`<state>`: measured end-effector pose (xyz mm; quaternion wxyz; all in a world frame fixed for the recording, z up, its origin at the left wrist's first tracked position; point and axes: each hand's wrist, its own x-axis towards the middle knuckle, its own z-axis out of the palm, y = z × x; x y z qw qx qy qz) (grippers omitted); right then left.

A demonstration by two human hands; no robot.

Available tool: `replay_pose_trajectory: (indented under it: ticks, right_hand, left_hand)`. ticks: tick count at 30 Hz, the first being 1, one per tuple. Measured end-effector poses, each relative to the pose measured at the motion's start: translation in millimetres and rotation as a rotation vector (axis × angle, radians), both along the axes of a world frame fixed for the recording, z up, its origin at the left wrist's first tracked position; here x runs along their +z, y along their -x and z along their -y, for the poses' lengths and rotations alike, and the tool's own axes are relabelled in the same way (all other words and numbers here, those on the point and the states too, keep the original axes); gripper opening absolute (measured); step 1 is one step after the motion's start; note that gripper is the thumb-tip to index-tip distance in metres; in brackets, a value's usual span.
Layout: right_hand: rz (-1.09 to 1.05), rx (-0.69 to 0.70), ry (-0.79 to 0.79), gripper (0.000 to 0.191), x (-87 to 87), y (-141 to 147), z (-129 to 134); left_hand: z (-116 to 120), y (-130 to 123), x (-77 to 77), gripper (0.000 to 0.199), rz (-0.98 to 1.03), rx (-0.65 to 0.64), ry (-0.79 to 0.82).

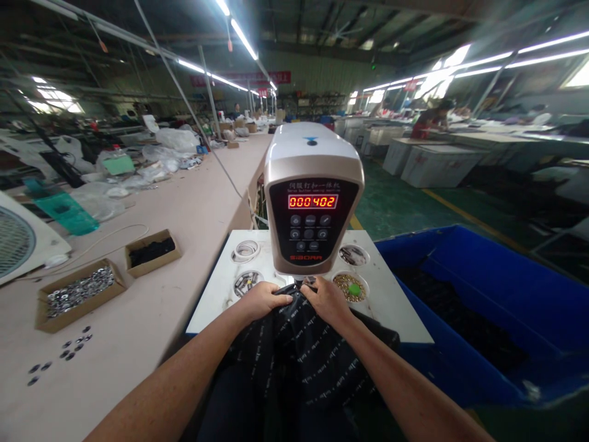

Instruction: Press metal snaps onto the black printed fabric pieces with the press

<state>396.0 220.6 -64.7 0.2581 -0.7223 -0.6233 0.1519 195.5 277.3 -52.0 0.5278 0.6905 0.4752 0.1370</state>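
Observation:
A black garment with white print [304,350] drapes from the machine toward my lap. My left hand [264,301] pinches its upper edge, thumb on top, just left of the machine's working point. On the right, my right hand [324,301] grips the same edge, fingertips close under the head of the button machine [315,209]. The machine's red display reads 000402. Its lower tooling is mostly hidden behind my hands and the cloth. Around it, the white machine table [216,307] has round wells; one holds brass-coloured pieces [343,283] with a green item among them.
Left of me, a long table [202,209] carries a carton of metal snap parts [80,291], a carton of black pieces [151,250], loose snap parts [69,355] and a teal bottle [64,209]. A blue bin [529,270] with dark cloth stands right. A person [430,120] works farther off.

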Motion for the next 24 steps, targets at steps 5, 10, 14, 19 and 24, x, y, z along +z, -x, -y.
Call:
replay_pose_trajectory:
  ticks: [5, 10, 14, 19, 24]
  right_hand:
    - [-0.002, 0.029, -0.011, 0.031, 0.7, -3.2, 0.5]
    - [0.034, 0.009, -0.036, 0.029, -3.3, -3.8, -0.4]
    - [0.086, -0.002, -0.055, 0.029, -7.5, -1.7, -0.6]
    - [0.099, -0.024, -0.046, 0.028, -7.7, -0.2, 0.5]
    - [0.081, -0.017, -0.047, 0.026, -7.4, -0.7, 0.6]
  left_hand:
    - [-4.2, 0.4, -2.6, 0.034, 0.013, -0.013, -0.014]
    - [-3.4, 2.7, -4.6, 0.035, -0.029, -0.02, -0.055]
    - [-0.1, 3.7, -4.5, 0.036, -0.031, -0.013, -0.105]
    - [2.7, 1.8, -7.4, 0.036, -0.021, 0.012, -0.127]
    - [2.3, 0.7, -10.8, 0.035, -0.007, 0.028, -0.136]
